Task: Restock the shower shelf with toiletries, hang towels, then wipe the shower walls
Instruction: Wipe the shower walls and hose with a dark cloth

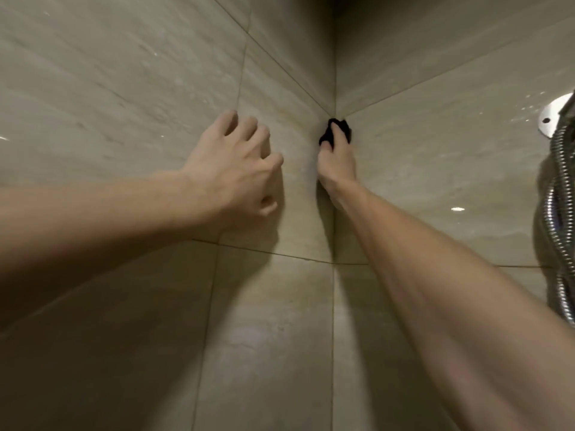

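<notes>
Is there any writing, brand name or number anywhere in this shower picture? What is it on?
None: no text shows anywhere.
The tiled walls, the black cloth in the right hand, the metal hose and the round wall plate bear no visible lettering.

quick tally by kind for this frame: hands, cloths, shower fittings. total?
hands: 2 (left hand, right hand)
black cloth: 1
metal shower hose: 1
round metal wall plate: 1
total: 5
</notes>
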